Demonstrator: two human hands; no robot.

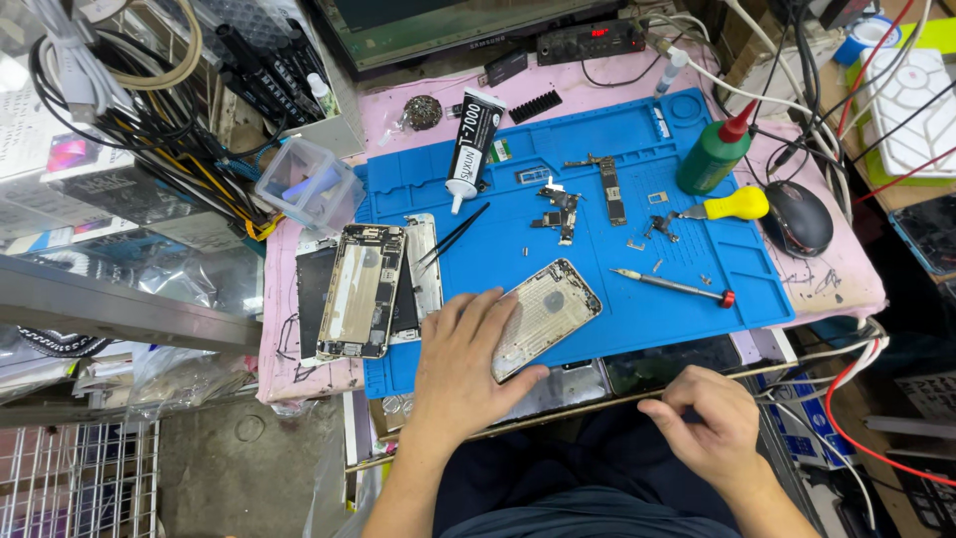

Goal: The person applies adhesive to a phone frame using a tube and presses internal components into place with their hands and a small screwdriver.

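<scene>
My left hand (460, 365) rests flat on the near end of a bare silver phone housing (551, 310) that lies tilted on the blue work mat (597, 199). My right hand (705, 422) hovers off the mat's front edge, below the housing, with its fingers curled together; whether a small part sits between them I cannot tell. A thin screwdriver with a red cap (669, 286) lies on the mat to the right of the housing. Small circuit boards (611, 187) and loose parts are scattered at the mat's middle.
Another opened phone chassis (361, 290) lies on stacked phones at the left. Black tweezers (453, 235), a black glue tube (472, 141), a green bottle (713, 155), a yellow-handled tool (732, 205) and a black mouse (797, 216) lie around. Tangled cables fill the back left.
</scene>
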